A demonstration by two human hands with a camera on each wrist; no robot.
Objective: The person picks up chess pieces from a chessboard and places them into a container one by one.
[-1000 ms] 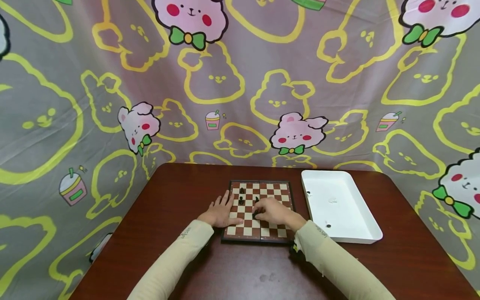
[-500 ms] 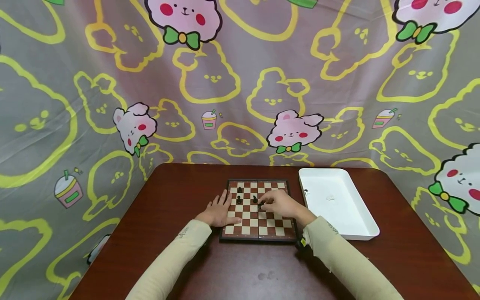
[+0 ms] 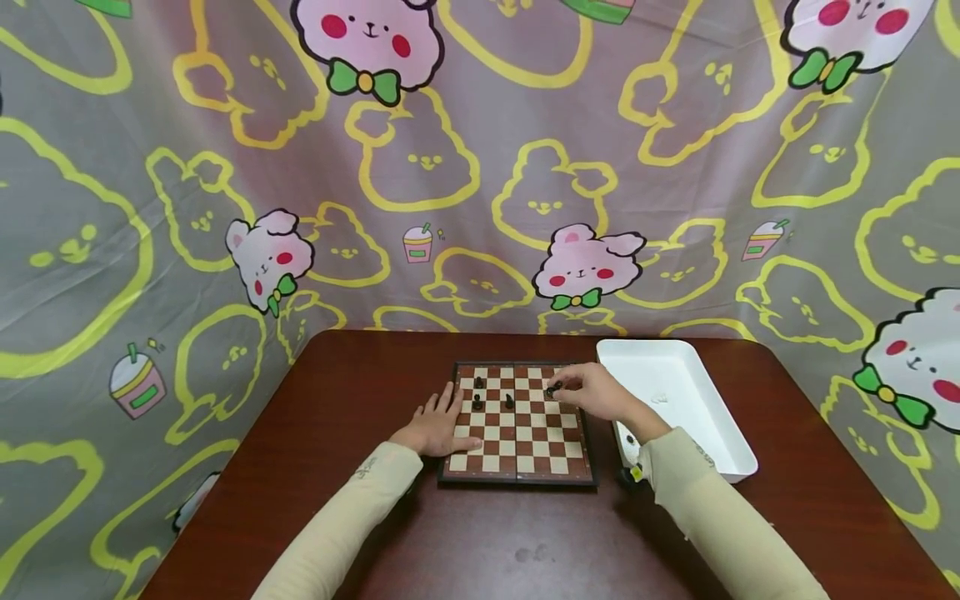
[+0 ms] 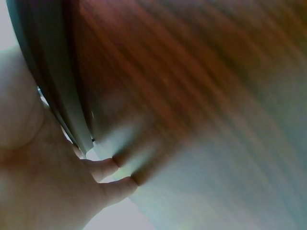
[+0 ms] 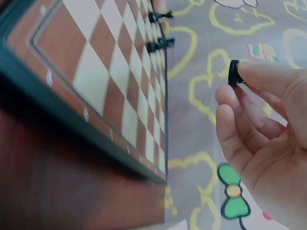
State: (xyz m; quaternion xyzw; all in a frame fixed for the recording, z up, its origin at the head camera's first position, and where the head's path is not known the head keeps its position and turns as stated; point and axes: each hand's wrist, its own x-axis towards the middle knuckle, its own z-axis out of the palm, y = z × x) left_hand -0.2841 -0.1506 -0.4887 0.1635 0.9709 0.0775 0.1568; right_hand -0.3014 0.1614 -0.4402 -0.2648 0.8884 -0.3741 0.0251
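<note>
I see a piece point(image 5: 234, 73) over the board's point(image 3: 491, 461) far right, pinched in the right hand point(image 3: 597, 395). Three black pieces point(image 3: 477, 404) occupy its left half; the left hand point(image 3: 433, 427), fingers spread, spans its left edge. Right of it, the right sleeve point(image 3: 701, 492) partly hides the tray point(image 3: 686, 383).

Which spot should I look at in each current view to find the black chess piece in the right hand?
Head: black chess piece right of centre, below mid-height, in the fingers of the right hand.
Left wrist: not in it.
Right wrist: right of centre, above mid-height, pinched.
Shared landmark: the chessboard, showing only its dark edge at left in the left wrist view.
</note>
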